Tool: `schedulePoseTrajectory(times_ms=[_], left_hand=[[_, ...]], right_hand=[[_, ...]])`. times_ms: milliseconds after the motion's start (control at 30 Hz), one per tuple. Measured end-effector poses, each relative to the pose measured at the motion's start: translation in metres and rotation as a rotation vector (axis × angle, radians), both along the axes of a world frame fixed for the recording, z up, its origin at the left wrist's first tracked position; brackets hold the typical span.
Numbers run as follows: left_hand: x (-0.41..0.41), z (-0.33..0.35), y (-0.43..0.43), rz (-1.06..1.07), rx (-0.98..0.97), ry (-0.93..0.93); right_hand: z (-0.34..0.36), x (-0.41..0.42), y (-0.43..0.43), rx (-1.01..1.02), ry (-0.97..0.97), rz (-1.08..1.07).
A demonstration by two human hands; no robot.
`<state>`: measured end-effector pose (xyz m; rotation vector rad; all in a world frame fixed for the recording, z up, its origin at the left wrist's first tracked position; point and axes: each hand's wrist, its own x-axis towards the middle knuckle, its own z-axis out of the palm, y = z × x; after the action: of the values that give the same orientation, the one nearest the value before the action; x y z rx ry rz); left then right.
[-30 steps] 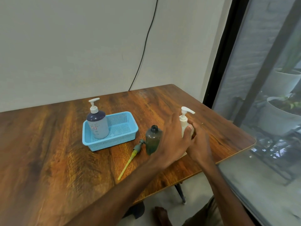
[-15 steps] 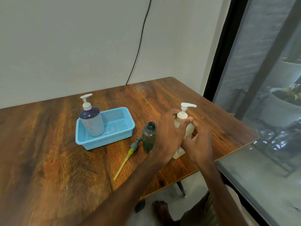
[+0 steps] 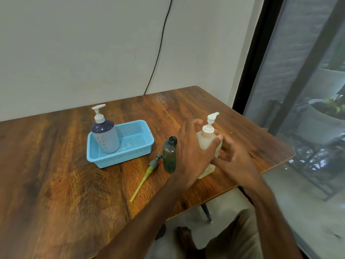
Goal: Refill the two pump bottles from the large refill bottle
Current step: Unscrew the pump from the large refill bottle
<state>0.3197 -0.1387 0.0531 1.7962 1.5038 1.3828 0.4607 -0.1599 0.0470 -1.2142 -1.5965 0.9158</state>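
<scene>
A cream pump bottle [image 3: 206,142] with a white pump stands near the table's right front edge. My left hand [image 3: 192,152] grips its body, thumb across the front and fingers round the back. My right hand [image 3: 234,158] is low on the bottle's right side with fingers spread and blurred; I cannot tell whether they touch it. Just left stands a small dark green bottle [image 3: 169,156] with an open neck. Its grey pump with a yellow tube [image 3: 149,170] lies on the table. A large blue-grey pump bottle [image 3: 105,136] stands in a blue basket [image 3: 130,156].
The wooden table [image 3: 56,184] ends close to the right of my hands, at a glass door with plant pots [image 3: 324,124] behind it. A black cable [image 3: 158,53] hangs down the wall. My legs and foot show below the table's front edge.
My left hand has closed further round the cream bottle's body. My right hand has slid down from the bottle's shoulder and its fingers have spread. The view has shifted slightly.
</scene>
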Motion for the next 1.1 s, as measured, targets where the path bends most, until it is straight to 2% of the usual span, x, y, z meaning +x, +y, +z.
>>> schedulePoseTrajectory(times_ms=[67, 233, 433, 533, 600, 667, 733, 800, 933, 1000, 1100], left_hand=[[-0.008, -0.006, -0.007, -0.074, -0.056, 0.053], [-0.012, -0.012, -0.007, -0.096, -0.068, 0.210], [-0.014, -0.011, -0.002, -0.068, -0.078, 0.260], [-0.015, -0.012, -0.001, -0.073, -0.080, 0.273], [-0.016, -0.011, 0.000, -0.085, -0.086, 0.269], [-0.017, -0.011, 0.000, -0.099, -0.080, 0.255], [-0.017, -0.011, -0.001, -0.103, -0.060, 0.244], [-0.017, -0.011, -0.001, -0.106, -0.072, 0.239], [-0.016, -0.011, -0.001, -0.113, -0.089, 0.240], [-0.016, -0.011, 0.000, -0.110, -0.090, 0.241], [-0.017, -0.010, -0.001, -0.111, -0.097, 0.252]], right_hand=[[0.013, 0.017, -0.006, 0.000, 0.092, 0.024], [0.036, 0.011, 0.002, 0.100, 0.103, -0.095], [0.027, -0.033, 0.016, 0.236, 0.059, -0.375], [0.023, -0.036, 0.018, 0.273, 0.077, -0.410], [0.023, -0.032, 0.019, 0.276, 0.035, -0.359], [0.026, -0.019, 0.021, 0.189, 0.044, -0.178], [0.030, -0.004, 0.022, 0.058, 0.134, 0.069], [0.032, 0.005, 0.022, 0.039, 0.120, 0.136], [0.030, -0.014, 0.018, 0.179, -0.014, -0.184], [0.025, -0.026, 0.018, 0.234, 0.013, -0.294], [0.024, -0.033, 0.019, 0.278, 0.060, -0.346]])
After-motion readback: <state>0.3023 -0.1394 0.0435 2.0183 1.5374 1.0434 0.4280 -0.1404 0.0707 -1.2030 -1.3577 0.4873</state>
